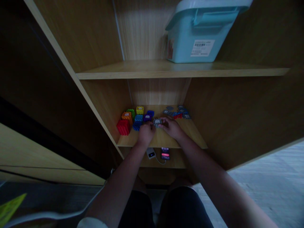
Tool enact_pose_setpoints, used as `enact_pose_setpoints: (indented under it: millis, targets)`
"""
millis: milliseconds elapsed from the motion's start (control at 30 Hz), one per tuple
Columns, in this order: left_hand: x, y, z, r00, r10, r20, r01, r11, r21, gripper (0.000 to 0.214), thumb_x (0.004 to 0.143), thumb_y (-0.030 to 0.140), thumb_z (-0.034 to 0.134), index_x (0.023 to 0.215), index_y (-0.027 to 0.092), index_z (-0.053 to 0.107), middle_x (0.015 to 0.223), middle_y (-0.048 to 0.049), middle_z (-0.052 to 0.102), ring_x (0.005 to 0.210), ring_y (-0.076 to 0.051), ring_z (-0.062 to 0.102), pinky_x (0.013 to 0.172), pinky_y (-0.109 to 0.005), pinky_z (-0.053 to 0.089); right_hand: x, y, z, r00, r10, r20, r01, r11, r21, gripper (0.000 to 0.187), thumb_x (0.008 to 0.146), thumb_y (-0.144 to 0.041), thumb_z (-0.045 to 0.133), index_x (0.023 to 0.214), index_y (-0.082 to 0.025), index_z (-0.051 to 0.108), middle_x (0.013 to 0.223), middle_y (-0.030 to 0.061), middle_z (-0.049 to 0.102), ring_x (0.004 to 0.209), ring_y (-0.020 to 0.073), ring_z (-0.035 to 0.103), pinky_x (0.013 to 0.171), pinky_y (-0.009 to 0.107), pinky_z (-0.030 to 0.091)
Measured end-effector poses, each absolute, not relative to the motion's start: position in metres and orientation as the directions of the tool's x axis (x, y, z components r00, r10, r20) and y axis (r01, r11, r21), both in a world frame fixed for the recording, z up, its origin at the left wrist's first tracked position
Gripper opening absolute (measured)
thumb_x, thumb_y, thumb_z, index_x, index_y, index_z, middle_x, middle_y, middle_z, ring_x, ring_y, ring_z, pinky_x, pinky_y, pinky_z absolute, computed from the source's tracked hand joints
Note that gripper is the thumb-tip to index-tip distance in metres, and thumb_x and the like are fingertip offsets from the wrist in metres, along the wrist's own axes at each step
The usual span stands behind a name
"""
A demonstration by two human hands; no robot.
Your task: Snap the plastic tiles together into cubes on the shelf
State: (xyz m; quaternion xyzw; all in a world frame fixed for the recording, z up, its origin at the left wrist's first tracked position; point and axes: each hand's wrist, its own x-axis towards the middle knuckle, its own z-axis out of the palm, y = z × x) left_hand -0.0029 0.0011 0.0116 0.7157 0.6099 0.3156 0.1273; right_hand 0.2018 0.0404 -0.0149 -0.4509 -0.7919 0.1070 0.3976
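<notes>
We grip a small grey plastic piece (157, 122) | left hand (146, 133) fingers curled shut on it | right hand (172, 127) fingertips pinching opposite side

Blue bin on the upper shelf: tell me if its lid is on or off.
On. The blue bin stands on the upper shelf with its pale lid seated over the rim.

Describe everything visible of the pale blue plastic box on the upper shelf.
The pale blue plastic storage box stands closed on the upper wooden shelf, towards its right side. Its lighter lid overhangs the body, with a blue-green handle folded flat below the rim. A white barcode label sits on the facing wall, and a reddish sticker on the left wall. Only the shelf touches it.
</notes>
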Motion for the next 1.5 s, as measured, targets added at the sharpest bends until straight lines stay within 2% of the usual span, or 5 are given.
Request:
enact_pose_setpoints:
  millis: [733, 900, 1067, 1167, 1500]
  targets:
    - [-0.001, -0.003, 0.017, -0.03, 0.951, 0.307, 0.779, -0.17, 0.603, 0.024, 0.097, 0.017, 0.062, 0.119, 0.015, 0.071, 0.107, -0.0127, 0.082, 0.099, -0.024, 0.078, 0.085, -0.028, 0.055, 0.2, 0.029, -0.002, -0.174, 0.764, 0.621, 0.67, 0.554, -0.494, 0.031, 0.105, -0.043, 0.057, 0.116, -0.019, 0.073, 0.102, 0.0088, 0.071, 0.096, 0.0232, 0.067, 0.093, 0.035, 0.053]
    - [-0.001, -0.003, 0.014, -0.042, 0.951, 0.306, 0.769, -0.164, 0.617, 0.022, 0.098, 0.017, 0.061, 0.119, 0.015, 0.069, 0.103, -0.0125, 0.082, 0.097, -0.025, 0.079, 0.082, -0.029, 0.054, 0.218, 0.025, 0.007, 0.185, 0.728, 0.66, 0.848, 0.221, -0.482, 0.039, 0.108, -0.032, 0.038, 0.11, -0.016, 0.073, 0.11, 0.016, 0.073, 0.108, 0.0298, 0.063, 0.104, 0.044, 0.047]
    - [-0.002, -0.002, 0.011, -0.03, 0.945, 0.327, 0.763, -0.19, 0.618, 0.02, 0.097, 0.016, 0.061, 0.116, 0.016, 0.068, 0.103, -0.0115, 0.081, 0.094, -0.024, 0.078, 0.08, -0.029, 0.054, 0.229, 0.031, -0.006, 0.428, 0.768, 0.476, 0.876, -0.223, -0.429, 0.043, 0.099, -0.024, 0.044, 0.131, -0.002, 0.062, 0.132, 0.0299, 0.065, 0.132, 0.0416, 0.053, 0.111, 0.057, 0.041]
    - [-0.002, -0.002, 0.011, -0.033, 0.943, 0.331, 0.765, -0.189, 0.615, 0.019, 0.097, 0.016, 0.06, 0.114, 0.017, 0.069, 0.102, -0.011, 0.081, 0.093, -0.023, 0.078, 0.08, -0.029, 0.054, 0.227, 0.032, -0.013, 0.43, 0.799, 0.42, 0.884, -0.28, -0.374, 0.051, 0.095, -0.022, 0.049, 0.139, 0.003, 0.054, 0.141, 0.0333, 0.06, 0.142, 0.0449, 0.046, 0.116, 0.06, 0.038]
    - [-0.001, -0.006, 0.017, -0.036, 0.951, 0.308, 0.774, -0.168, 0.611, 0.019, 0.098, 0.016, 0.058, 0.112, 0.017, 0.07, 0.103, -0.0114, 0.081, 0.096, -0.023, 0.078, 0.083, -0.028, 0.055, 0.223, 0.025, -0.004, 0.456, 0.802, 0.387, 0.88, -0.339, -0.334, 0.04, 0.101, -0.025, 0.044, 0.13, -0.007, 0.066, 0.132, 0.0288, 0.064, 0.121, 0.0393, 0.062, 0.098, 0.05, 0.05]
